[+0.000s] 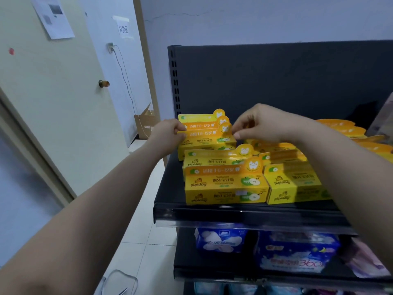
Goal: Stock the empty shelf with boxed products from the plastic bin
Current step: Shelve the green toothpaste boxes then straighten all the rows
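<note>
Fingers [180, 126] of the left hand [168, 133] curl round the left end of a yellow toothpaste box [205, 138], and the right hand [262, 124] pinches its right end by the round tab, thumb below. The box is at the back left of the dark shelf [234, 213], between the two hands. Just behind the fingers stand two more boxes [200, 121] of the same kind. Nearer than the fingers, toward the shelf's front edge, lie further yellow boxes [225, 186]. Under the right forearm, blue packs [297, 252] lie on the lower shelf.
</note>
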